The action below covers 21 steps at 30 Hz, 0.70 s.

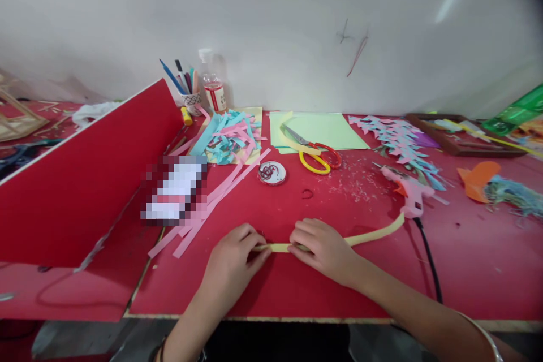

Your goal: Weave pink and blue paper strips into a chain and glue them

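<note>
A long yellow paper strip (373, 233) lies on the red table (297, 288), curving off to the right towards a pink glue gun (408, 189). My left hand (235, 257) pinches the strip's left end with closed fingers. My right hand (320, 245) presses down on the strip a little further right, fingers curled over it. Both hands rest on the table near its front edge.
Yellow and red scissors (314, 155) lie on green paper (326, 130). Pink strips (203, 209), blue and pink scraps (231, 136), a small tin lid (271, 172), a pen cup (190, 99), a bottle (214, 90) and a red board (85, 181) stand left. The glue gun cord (430, 263) runs forward.
</note>
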Tool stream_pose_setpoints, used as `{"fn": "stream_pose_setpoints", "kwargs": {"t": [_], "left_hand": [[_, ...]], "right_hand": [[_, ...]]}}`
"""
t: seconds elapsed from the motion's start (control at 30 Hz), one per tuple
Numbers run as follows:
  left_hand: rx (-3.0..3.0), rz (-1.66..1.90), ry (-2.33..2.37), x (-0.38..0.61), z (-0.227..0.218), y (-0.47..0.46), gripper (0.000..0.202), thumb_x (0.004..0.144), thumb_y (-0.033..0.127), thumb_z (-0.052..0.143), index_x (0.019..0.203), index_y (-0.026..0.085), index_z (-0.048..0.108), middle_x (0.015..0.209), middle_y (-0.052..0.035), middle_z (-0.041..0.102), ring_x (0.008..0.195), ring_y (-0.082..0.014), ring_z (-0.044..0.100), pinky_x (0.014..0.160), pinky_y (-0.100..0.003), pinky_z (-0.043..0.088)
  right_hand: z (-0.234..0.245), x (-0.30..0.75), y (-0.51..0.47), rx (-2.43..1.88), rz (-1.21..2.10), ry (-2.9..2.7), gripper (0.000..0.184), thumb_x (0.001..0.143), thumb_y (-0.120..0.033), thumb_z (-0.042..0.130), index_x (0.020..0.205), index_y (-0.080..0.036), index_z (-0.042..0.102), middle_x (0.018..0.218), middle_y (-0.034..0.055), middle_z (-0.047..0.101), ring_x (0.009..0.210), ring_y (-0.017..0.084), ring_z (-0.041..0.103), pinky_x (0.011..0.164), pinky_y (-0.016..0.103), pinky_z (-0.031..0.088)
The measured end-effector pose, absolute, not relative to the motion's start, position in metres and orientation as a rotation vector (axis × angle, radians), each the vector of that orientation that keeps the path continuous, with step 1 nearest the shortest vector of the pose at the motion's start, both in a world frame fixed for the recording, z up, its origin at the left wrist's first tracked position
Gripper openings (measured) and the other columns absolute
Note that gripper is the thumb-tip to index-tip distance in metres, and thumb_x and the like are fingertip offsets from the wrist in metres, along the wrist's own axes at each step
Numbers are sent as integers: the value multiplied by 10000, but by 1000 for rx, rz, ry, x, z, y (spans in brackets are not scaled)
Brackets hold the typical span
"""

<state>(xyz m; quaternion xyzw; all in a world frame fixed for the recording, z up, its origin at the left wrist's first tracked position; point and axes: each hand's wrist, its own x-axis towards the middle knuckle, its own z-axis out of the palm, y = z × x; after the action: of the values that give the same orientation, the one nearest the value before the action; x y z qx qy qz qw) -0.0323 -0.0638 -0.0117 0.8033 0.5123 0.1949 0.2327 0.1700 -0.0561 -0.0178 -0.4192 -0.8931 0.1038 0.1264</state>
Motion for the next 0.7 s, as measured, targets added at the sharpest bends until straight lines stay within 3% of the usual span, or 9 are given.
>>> {"fn": "stream_pose_setpoints", "kwargs": {"t": [0.23,0.47,0.7], "left_hand": [[2287,461,1554,-28,-13,-65,172,798,240,463,654,165,520,651,3,504,585,-115,483,521,-214,368],[2279,399,1556,-29,-11,-66,158,811,215,441,703,165,545,687,-11,550,626,-131,523,557,-229,399],[2385,387,1558,-34,-12,-66,223,835,157,372,962,178,554,896,-59,572,778,-169,558,660,-286,456]], "right_hand": [[-17,169,-56,-1215,319,-2607,192,846,-230,390,692,-174,489,692,10,491,673,123,421,623,245,293],[-15,167,-56,-1255,281,-2616,198,838,-227,401,664,-172,476,673,4,484,662,121,418,603,245,281],[-14,167,-56,-1257,249,-2614,187,824,-215,418,651,-172,475,664,1,484,648,117,420,590,242,269]]}}
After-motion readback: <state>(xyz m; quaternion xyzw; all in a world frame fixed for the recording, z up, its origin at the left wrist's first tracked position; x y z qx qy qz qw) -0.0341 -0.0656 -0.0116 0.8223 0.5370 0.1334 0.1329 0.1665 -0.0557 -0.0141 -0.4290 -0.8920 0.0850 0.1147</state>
